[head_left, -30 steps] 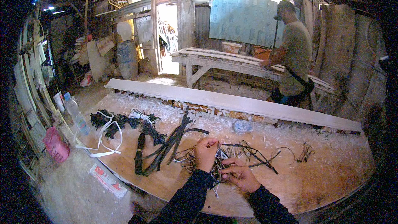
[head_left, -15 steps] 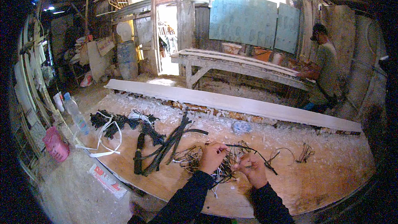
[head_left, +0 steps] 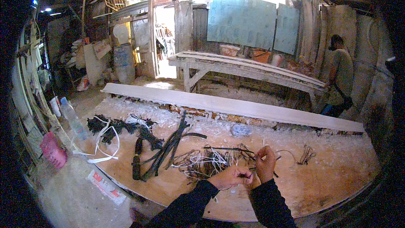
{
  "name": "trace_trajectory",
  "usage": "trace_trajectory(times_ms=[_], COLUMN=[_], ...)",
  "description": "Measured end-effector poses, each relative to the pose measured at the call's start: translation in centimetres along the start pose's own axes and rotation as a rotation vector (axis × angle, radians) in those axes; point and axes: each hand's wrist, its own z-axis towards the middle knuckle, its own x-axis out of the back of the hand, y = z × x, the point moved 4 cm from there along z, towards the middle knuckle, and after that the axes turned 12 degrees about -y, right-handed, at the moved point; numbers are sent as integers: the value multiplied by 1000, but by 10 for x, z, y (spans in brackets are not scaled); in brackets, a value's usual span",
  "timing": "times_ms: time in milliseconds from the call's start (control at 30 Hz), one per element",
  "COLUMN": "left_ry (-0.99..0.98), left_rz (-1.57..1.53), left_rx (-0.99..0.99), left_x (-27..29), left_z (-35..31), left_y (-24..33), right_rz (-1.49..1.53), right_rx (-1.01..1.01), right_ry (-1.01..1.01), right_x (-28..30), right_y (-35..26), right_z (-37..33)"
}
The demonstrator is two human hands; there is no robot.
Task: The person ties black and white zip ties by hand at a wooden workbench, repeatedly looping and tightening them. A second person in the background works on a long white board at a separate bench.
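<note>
On the wooden board a loose pile of black and white cords [head_left: 213, 158] lies in front of me. At its right near edge my left hand [head_left: 232, 177] is closed, with a short bit of thin dark cord showing at its fingertips. My right hand [head_left: 265, 164] is raised just to the right, thumb and fingers pinched together; whatever is in them is too small to make out. A long black strip [head_left: 225, 148] runs behind the hands across the pile. Left of the pile lie several thick black rubber-like strips [head_left: 171, 150] and a dark wrapped rod [head_left: 137, 160].
Black bundles [head_left: 109, 128], a white strap [head_left: 98, 143] and a clear bottle [head_left: 72, 118] lie at left. A long white ledge [head_left: 232, 104] borders the board's far side. A crumpled clear-blue wad [head_left: 241, 130] lies near it. A co-worker [head_left: 341, 71] stands by the far bench [head_left: 253, 67].
My left hand has moved right and nearer, out of the pile's middle. My right hand has risen and shifted slightly right. The co-worker has straightened up, arm lowered.
</note>
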Motion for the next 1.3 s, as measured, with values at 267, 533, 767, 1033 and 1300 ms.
trace_trajectory(times_ms=[267,533,767,1033,1300], left_ry=[26,800,1181,1211,1322], left_rz=[20,-47,174,-124,39], left_rx=[-25,168,154,111,63], left_x=[4,69,93,92,102], left_z=[-5,-46,-67,-71,-76], left_y=[8,-4,-20,-20,-42], right_rz=[198,228,-105,-256,-349], right_rx=[66,116,201,381,497], right_ry=[18,1,-301,-391,-418], right_x=[-6,-7,-32,-40,-47], right_y=[3,-19,-37,-55,-66], right_z=[-1,-6,-23,-39,-45])
